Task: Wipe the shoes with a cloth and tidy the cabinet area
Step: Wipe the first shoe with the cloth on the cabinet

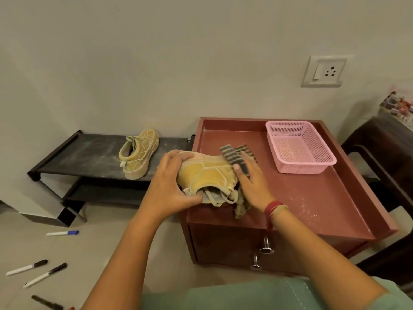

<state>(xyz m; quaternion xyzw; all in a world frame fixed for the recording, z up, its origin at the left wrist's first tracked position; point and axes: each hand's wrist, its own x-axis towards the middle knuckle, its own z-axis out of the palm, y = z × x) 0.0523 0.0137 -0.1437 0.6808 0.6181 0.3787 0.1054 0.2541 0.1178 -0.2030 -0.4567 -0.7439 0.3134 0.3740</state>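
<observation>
The right hand [252, 184] covers the middle of the striped cloth [233, 156], so only its two ends show. The left hand [172, 186] hides the near end of the shoe [207, 175]. The right forearm crosses part of the cabinet [225, 245] front. One marker [47, 303] is cut by the bottom edge, and a red scrap [71, 308] beside it is too small to tell. The dark furniture [384, 139] runs off the right edge — the coloured clutter [400, 106] on it is a blur
</observation>
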